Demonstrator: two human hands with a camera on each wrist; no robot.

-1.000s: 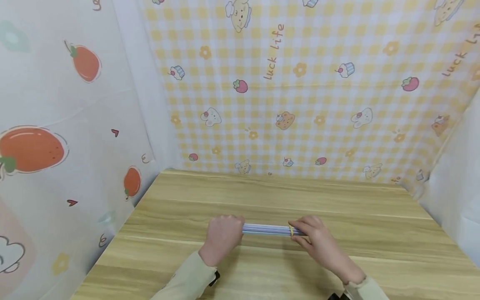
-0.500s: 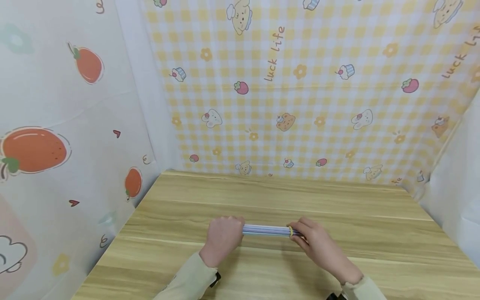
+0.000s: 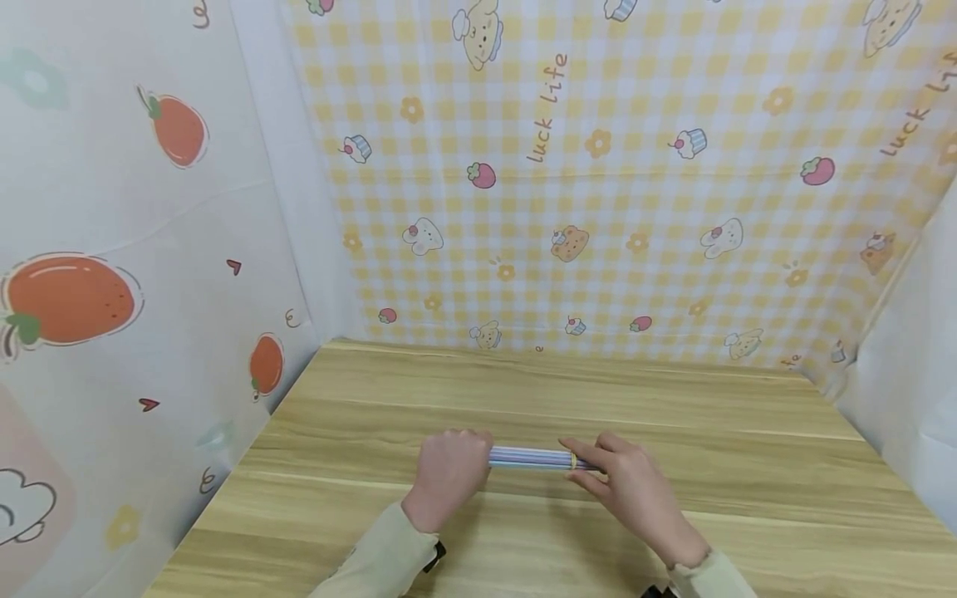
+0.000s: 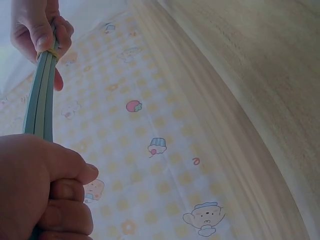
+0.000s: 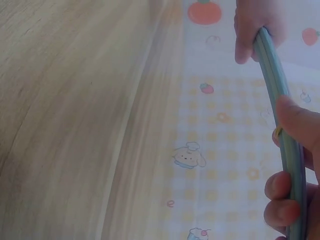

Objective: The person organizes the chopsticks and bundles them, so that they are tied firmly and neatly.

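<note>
A bundle of slim pastel sticks (image 3: 531, 458), blue, lilac and white, lies level between my hands above the table. My left hand (image 3: 452, 469) grips one end in a fist, which hides that end. Near the other end a thin yellow rubber band (image 3: 574, 461) circles the sticks. There my right hand (image 3: 631, 482) holds the bundle, thumb on one side and fingertips on the other, right at the band. In the right wrist view, the thumb (image 5: 300, 120) presses on the sticks close to the band, and curled fingers (image 5: 281, 200) lie against them lower down.
A wood-grain table (image 3: 374, 390) spreads beneath both hands. Behind it hangs a yellow checked cloth (image 3: 523, 208) with cartoon prints. White cloth with fruit prints (image 3: 217, 208) stands along the left side, and pale cloth (image 3: 908, 357) closes off the right.
My right hand and the rubber band have shifted slightly left, nearer my left hand. The right thumb and index finger now reach past the band. My left hand has edged right, still gripping the sticks.
</note>
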